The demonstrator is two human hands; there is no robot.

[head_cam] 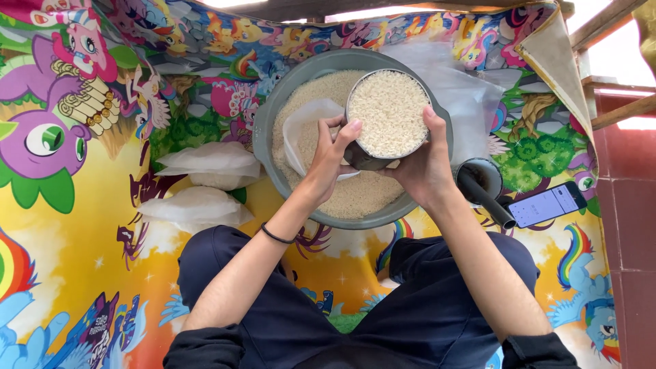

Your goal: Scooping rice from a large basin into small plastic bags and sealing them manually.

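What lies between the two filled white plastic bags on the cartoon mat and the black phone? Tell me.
In the head view, the grey basin of rice lies between them, with both hands holding a rice-filled cup over it.

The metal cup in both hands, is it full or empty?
Full: white rice fills the metal cup level with its rim, above the grey basin.

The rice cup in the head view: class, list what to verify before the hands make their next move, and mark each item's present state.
1. Cup of rice full to the brim: ok.
2. Right hand gripping the cup's side: ok.
3. Left hand steadying the cup: ok.
4. Cup held over the grey basin, so spills land in it: ok.
5. Clear plastic bag mouth open: cannot tell.
6. Phone away from the rice: ok.
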